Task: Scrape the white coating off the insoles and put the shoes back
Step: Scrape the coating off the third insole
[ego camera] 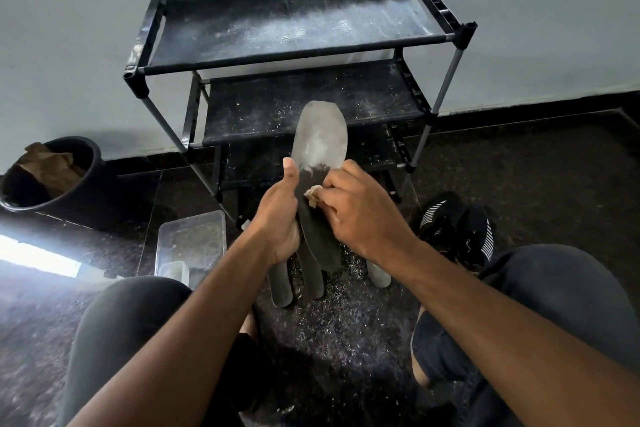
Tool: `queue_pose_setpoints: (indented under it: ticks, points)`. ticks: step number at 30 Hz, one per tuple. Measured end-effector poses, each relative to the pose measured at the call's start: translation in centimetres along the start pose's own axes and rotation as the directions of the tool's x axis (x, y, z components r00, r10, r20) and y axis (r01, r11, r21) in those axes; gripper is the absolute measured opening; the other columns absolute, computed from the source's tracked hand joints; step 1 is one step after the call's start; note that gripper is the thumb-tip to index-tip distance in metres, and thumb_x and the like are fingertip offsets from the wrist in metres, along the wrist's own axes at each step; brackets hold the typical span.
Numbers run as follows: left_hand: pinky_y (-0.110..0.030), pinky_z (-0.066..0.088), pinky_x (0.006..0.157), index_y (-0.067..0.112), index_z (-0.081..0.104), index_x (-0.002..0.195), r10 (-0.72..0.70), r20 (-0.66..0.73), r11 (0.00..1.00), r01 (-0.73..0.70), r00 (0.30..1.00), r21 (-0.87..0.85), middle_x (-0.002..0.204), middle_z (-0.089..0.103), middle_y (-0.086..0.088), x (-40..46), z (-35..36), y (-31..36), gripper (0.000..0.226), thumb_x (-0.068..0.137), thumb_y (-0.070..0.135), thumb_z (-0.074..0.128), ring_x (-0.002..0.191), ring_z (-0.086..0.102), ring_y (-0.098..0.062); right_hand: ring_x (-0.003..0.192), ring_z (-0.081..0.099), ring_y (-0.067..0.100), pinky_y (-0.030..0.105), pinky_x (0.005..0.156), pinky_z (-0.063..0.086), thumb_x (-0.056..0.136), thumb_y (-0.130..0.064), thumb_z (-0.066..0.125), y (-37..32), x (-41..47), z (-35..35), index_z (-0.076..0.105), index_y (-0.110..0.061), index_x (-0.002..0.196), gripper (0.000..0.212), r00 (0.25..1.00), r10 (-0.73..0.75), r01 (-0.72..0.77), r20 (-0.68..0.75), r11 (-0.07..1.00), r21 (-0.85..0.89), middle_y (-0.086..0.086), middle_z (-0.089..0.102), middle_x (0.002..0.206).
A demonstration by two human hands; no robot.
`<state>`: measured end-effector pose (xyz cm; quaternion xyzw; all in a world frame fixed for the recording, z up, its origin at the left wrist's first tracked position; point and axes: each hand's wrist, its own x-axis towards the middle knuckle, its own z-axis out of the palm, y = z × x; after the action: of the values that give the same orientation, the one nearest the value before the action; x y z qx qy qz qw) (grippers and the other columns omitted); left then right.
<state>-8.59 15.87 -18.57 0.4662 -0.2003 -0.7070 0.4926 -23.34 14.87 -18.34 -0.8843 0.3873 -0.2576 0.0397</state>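
Observation:
My left hand (281, 218) grips a long insole (320, 139) upright at its middle, thumb along the left edge. The insole's upper half is white-coated; its lower half is bare black. My right hand (360, 215) pinches a small tan scrap (313, 193) against the black part, just below the coating's edge. Other dark insoles (282, 288) hang or lie below my left hand, and one more insole (379, 276) lies on the floor to the right. A pair of black shoes with white stripes (457, 229) sits on the floor at right.
A black three-tier shoe rack (298, 31), dusted white, stands against the wall ahead. A black bin (69, 180) with brown paper is at left. A clear plastic container (190, 243) sits by my left knee. White scrapings (332, 319) cover the dark floor between my knees.

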Motion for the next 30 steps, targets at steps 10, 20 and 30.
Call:
queue_pose_setpoints:
  ticks: [10,20,30]
  points:
    - [-0.035,0.058,0.099,0.001,0.065,0.126,0.031,-0.016,0.999,-0.031,0.999,0.038,0.123,0.072,-0.020,-0.1,0.4,-0.1,0.066,0.109,0.052,0.027,0.113,0.071,-0.025,0.090,0.045,0.018,0.037,0.075,0.050,0.095,-0.015,0.063,0.4,0.0,0.0,0.074,-0.005,0.094,0.016,0.995,0.094,-0.094,-0.013,0.995,0.017,0.001,0.056,0.085]
    - [-0.039,0.055,0.104,-0.002,0.061,0.135,0.034,-0.034,0.997,-0.032,0.999,0.063,0.129,0.069,-0.023,0.1,0.2,-0.5,0.069,0.109,0.054,0.029,0.121,0.068,-0.029,0.089,0.046,0.016,0.026,0.076,0.048,0.093,-0.019,0.065,1.2,0.3,-0.6,0.076,-0.007,0.094,0.016,0.976,0.204,-0.202,-0.077,0.979,0.029,0.000,0.056,0.086]
    - [-0.035,0.062,0.086,0.002,0.067,0.129,0.007,-0.056,0.983,0.003,0.998,0.185,0.120,0.074,-0.018,-0.1,0.1,-0.7,0.069,0.108,0.057,0.030,0.103,0.075,-0.025,0.086,0.048,0.016,0.021,0.075,0.044,0.088,-0.007,0.070,2.1,0.8,-0.4,0.076,-0.005,0.094,0.009,0.962,0.249,-0.231,-0.110,0.961,0.152,0.003,0.055,0.090]
